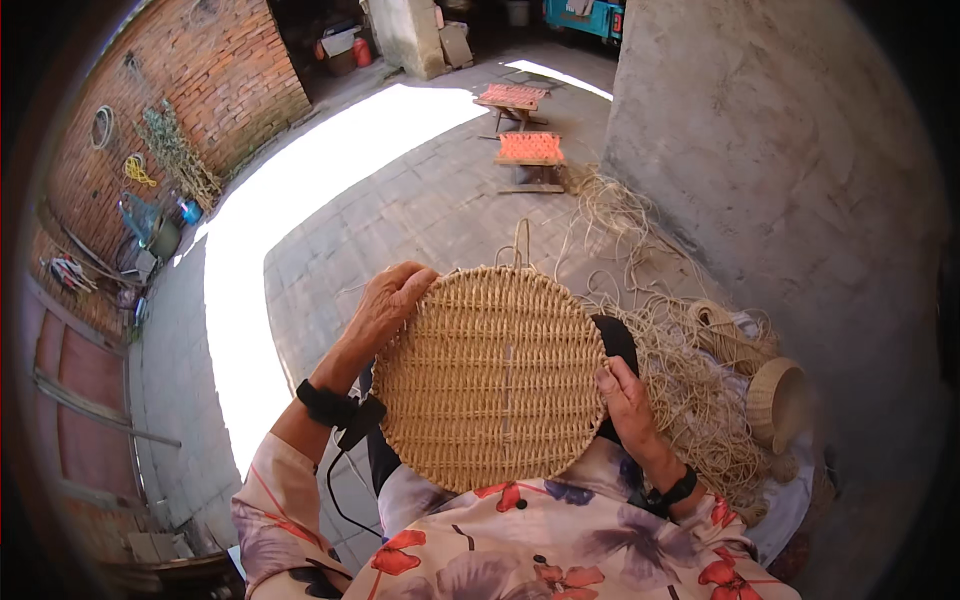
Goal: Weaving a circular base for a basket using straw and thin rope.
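A round, flat woven piece of tan cord (490, 380) rests upright-tilted over my lap, its ribbed face toward me. At its upper left edge my left hand (398, 295) is closed, fingers curled over the rim. My right hand (625, 400) pinches the right edge, thumb on the near face. Behind the top edge a loop of cord (520, 240) sticks up; where it joins is hidden. Both wrists wear black straps, and a cable hangs from the left one.
Loose tan cord (680, 370) lies heaped on the right, beside a cord roll (725, 335) and a small woven basket (775, 405). Two folding stools (531, 150) with orange woven seats stand ahead. A grey wall (790, 170) rises at right; a brick wall (190, 80) runs at left.
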{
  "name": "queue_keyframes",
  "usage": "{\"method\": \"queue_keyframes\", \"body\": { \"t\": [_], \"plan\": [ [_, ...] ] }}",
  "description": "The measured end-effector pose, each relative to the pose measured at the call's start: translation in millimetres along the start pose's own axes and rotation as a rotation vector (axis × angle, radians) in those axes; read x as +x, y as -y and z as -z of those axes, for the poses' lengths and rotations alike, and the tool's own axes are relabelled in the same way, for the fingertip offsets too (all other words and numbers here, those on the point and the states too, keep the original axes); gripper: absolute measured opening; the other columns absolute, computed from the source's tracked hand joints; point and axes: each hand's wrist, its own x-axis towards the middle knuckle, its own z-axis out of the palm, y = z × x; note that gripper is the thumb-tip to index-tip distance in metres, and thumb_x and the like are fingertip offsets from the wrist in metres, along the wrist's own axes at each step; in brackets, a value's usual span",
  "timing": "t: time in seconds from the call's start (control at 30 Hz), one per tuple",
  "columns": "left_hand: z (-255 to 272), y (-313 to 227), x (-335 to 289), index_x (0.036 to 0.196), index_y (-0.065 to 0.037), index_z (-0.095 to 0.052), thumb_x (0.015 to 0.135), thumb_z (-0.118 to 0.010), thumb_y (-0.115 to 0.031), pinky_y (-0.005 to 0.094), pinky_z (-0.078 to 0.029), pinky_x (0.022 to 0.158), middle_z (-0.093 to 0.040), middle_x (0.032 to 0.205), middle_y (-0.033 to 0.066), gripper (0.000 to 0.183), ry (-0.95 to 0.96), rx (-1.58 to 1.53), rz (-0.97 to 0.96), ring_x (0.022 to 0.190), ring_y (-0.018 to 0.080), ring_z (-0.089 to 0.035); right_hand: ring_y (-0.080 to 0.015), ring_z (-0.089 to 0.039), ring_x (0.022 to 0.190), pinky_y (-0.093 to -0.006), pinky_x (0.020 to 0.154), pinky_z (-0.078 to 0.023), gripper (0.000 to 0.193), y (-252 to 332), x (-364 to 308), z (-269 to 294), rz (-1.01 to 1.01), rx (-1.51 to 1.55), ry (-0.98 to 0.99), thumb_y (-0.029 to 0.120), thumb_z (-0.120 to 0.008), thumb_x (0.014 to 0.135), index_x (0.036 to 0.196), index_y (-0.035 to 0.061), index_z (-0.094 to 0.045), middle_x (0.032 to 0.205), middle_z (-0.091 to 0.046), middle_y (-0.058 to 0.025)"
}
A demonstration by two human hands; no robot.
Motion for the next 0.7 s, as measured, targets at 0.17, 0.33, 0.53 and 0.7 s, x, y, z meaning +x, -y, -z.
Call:
{"method": "queue_keyframes", "body": {
  "t": [0.17,0.33,0.53,0.7],
  "plan": [
    [-22,-39,-2,0.091,0.005,-0.067,0.094,-0.056,-0.040,0.0356,-0.048,0.067,-0.066,0.078,0.0148,0.046,-0.075,0.364,-0.035,0.073,0.0198,-0.062,-0.0015,-0.044,0.068,-0.0202,0.060,-0.040,0.021,-1,-18,-1,-0.126,0.149,0.032,0.030,-0.051,0.105,0.099,0.0104,-0.054,0.080,-0.047,0.0071],
    [-33,-44,29,0.084,0.002,-0.068,0.087,-0.065,-0.044,0.0409,-0.048,0.063,-0.064,0.069,0.0179,0.047,-0.048,0.308,-0.109,0.067,0.0277,-0.064,-0.0025,-0.056,0.080,-0.0229,0.069,-0.049,0.023,5,-43,-10,-0.318,0.394,0.181,0.027,-0.056,0.103,0.113,0.0056,-0.057,0.087,-0.059,0.0040],
    [-50,-61,60,0.080,0.003,-0.065,0.083,-0.070,-0.045,0.0355,-0.045,0.057,-0.057,0.063,0.0066,0.048,0.350,0.191,-0.187,0.061,0.0161,-0.054,-0.0082,-0.062,0.087,-0.0228,0.073,-0.053,0.033,6,-66,5,-0.455,0.431,0.524,0.024,-0.056,0.103,0.129,0.0039,-0.060,0.106,-0.067,-0.0028],
    [-67,-42,78,0.075,0.002,-0.062,0.082,-0.071,-0.043,0.0365,-0.040,0.054,-0.051,0.060,0.0044,0.046,0.500,0.184,-0.152,0.061,0.0133,-0.050,-0.0135,-0.066,0.074,-0.0301,0.064,-0.053,0.029,36,-32,49,-0.257,-0.246,0.716,0.020,-0.062,0.096,0.120,0.0045,-0.066,0.093,-0.071,-0.0112]
  ]
}}
